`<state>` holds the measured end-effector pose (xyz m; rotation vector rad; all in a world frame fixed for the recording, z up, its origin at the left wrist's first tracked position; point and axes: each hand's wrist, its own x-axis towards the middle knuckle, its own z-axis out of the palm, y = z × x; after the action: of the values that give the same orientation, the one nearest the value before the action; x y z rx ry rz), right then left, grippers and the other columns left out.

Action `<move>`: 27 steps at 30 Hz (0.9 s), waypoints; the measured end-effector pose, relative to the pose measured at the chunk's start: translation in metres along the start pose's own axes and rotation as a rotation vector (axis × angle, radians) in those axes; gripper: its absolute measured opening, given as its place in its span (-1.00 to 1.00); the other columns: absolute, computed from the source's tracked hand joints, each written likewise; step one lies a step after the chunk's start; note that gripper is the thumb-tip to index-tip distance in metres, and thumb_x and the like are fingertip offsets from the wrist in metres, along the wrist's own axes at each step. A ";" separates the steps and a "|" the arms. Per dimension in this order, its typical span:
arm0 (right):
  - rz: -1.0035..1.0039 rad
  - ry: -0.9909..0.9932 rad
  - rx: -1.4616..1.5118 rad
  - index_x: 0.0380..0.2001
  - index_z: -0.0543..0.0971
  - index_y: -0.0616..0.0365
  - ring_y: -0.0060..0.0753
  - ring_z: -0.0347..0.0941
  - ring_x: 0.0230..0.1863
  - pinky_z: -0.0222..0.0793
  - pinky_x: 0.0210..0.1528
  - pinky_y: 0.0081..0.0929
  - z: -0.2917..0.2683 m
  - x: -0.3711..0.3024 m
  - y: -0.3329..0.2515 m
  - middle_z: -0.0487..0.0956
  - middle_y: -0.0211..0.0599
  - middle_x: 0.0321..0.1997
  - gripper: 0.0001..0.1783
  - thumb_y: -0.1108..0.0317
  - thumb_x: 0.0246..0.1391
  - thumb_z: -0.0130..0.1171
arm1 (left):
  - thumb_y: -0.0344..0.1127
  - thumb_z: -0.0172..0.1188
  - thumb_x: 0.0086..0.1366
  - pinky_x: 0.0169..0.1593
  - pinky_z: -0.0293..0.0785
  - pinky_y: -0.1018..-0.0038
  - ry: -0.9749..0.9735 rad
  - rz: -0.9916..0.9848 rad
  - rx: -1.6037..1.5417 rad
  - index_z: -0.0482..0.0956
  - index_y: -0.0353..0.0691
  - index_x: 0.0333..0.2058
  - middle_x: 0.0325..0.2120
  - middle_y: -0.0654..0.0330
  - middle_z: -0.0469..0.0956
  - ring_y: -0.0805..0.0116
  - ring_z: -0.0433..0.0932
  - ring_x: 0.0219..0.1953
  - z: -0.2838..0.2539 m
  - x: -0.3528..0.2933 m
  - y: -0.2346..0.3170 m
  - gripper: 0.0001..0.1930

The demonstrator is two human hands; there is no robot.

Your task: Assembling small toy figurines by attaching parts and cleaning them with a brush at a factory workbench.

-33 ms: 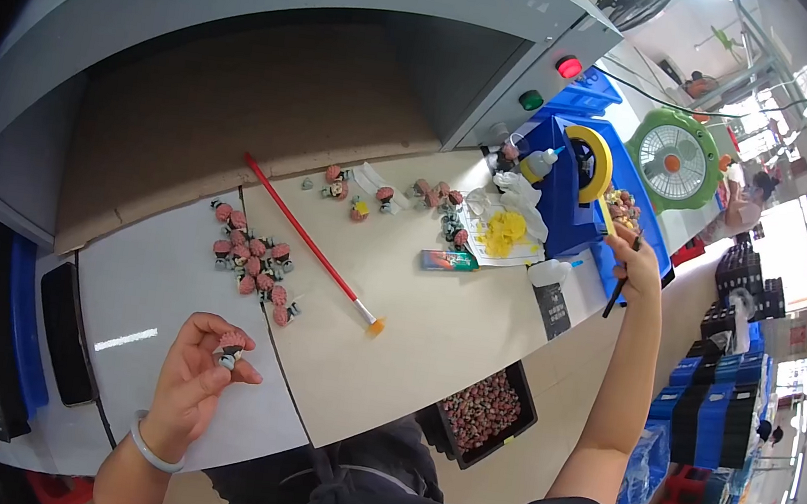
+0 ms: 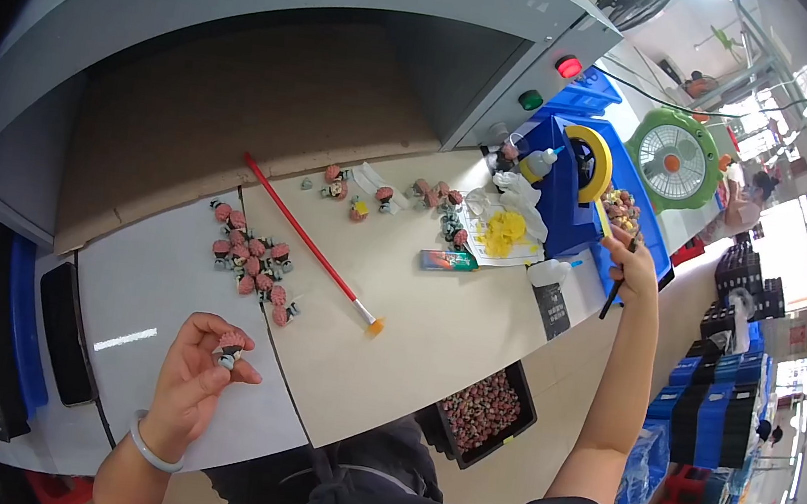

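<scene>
My left hand [image 2: 200, 368], over the white part of the table, pinches a small figurine [image 2: 230, 350] with a bumpy pink top and grey-white lower part. At the right, my right hand [image 2: 632, 265] is closed around a thin black stick [image 2: 610, 298], its tip pointing down; whether it is a pen or a brush I cannot tell. The fingertips are beside a blue bin [image 2: 661, 245] with small yellow and pink pieces [image 2: 621, 208] in it. Between my hands, several similar figurines [image 2: 253, 256] lie in a cluster next to a red-handled brush [image 2: 309, 240].
A grey booth [image 2: 281, 15] spans the table's far side. Yellow paint [image 2: 504, 234] sits on a sheet near a small box [image 2: 449, 261] and a white bottle [image 2: 550, 272]. A green fan [image 2: 674, 162] stands far right. A dark phone [image 2: 68, 332] lies left; a black crate [image 2: 482, 418] of pieces is below the table edge.
My right hand has shifted very slightly, and the black stick has tilted a little with it. My left hand and its figurine look unchanged.
</scene>
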<state>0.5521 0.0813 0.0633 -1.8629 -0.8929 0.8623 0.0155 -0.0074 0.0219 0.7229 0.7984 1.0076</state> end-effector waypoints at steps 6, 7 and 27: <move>-0.357 0.130 -0.635 -0.08 0.41 0.24 -0.75 0.28 -0.62 0.08 -0.64 -0.77 -0.032 0.023 0.018 0.51 -0.45 -0.49 -0.53 0.43 -0.15 0.17 | -0.23 0.27 -0.05 -0.21 0.39 0.48 0.009 0.008 0.003 0.20 -0.14 -0.17 -0.25 0.19 0.32 0.41 0.45 -0.37 -0.002 0.000 -0.001 -0.50; -0.556 0.288 -1.096 -0.10 0.43 0.23 -0.71 0.31 -0.61 0.15 -0.61 -0.76 -0.039 0.028 0.022 0.52 -0.43 -0.51 -0.57 0.44 -0.15 0.16 | -0.24 0.27 -0.05 -0.20 0.40 0.46 0.004 0.012 -0.004 0.21 -0.16 -0.15 -0.25 0.18 0.33 0.40 0.45 -0.36 -0.002 0.000 -0.001 -0.48; -0.431 -0.989 -0.020 -0.46 0.30 0.13 -0.81 0.12 -0.60 -0.01 -0.57 -0.80 0.276 -0.227 -0.046 0.42 -0.59 -0.59 -0.67 0.55 -0.24 0.27 | -0.54 0.29 -0.14 -0.11 0.37 0.41 -0.055 0.415 0.839 0.47 -0.25 -0.20 -0.38 0.13 0.52 0.25 0.50 -0.30 0.003 -0.012 -0.004 -0.58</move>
<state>0.1979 0.0193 0.0472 -1.1045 -1.8075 1.5016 0.0159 -0.0199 0.0229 1.6814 1.0529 0.9955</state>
